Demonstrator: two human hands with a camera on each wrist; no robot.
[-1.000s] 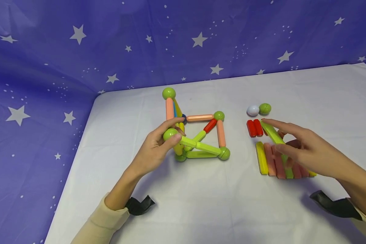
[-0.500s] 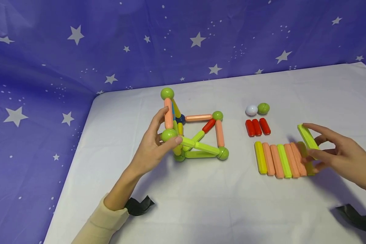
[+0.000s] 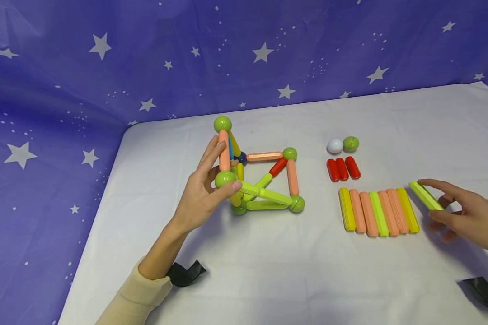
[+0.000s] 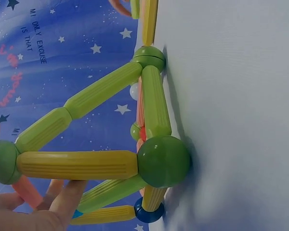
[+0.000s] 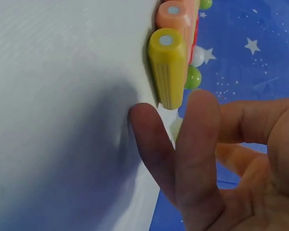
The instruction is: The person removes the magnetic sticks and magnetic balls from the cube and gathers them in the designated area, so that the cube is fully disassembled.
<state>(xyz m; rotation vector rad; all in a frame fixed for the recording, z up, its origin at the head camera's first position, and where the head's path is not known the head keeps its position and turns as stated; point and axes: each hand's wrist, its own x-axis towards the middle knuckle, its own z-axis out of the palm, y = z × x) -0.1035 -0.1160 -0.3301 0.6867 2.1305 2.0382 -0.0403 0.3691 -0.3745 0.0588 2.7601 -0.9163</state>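
Note:
My left hand [image 3: 197, 196] grips a frame of magnetic rods and balls at its raised near corner, thumb by a green ball [image 3: 224, 179] and fingers behind an orange rod [image 3: 224, 151]. In the left wrist view a yellow rod [image 4: 79, 165] runs from that corner down to a large green ball [image 4: 164, 161] at the white cloth. To the right, my right hand [image 3: 469, 216] pinches a yellow-green magnetic rod [image 3: 426, 196] between thumb and index finger, tilted beside the rod row. The right wrist view hides most of this rod behind the fingers [image 5: 200, 144].
A row of yellow, orange and green rods [image 3: 372, 214] lies left of the right hand. Behind it are three short red rods [image 3: 343, 169], a white ball [image 3: 335, 146] and a green ball [image 3: 351, 144]. A starry purple cloth [image 3: 244, 54] hangs at the table's back.
My right hand has carried the yellow-green rod rightward from above the row to beyond its right end, and lower. The left hand's fingers have shifted upward along the orange rod; the frame stays put.

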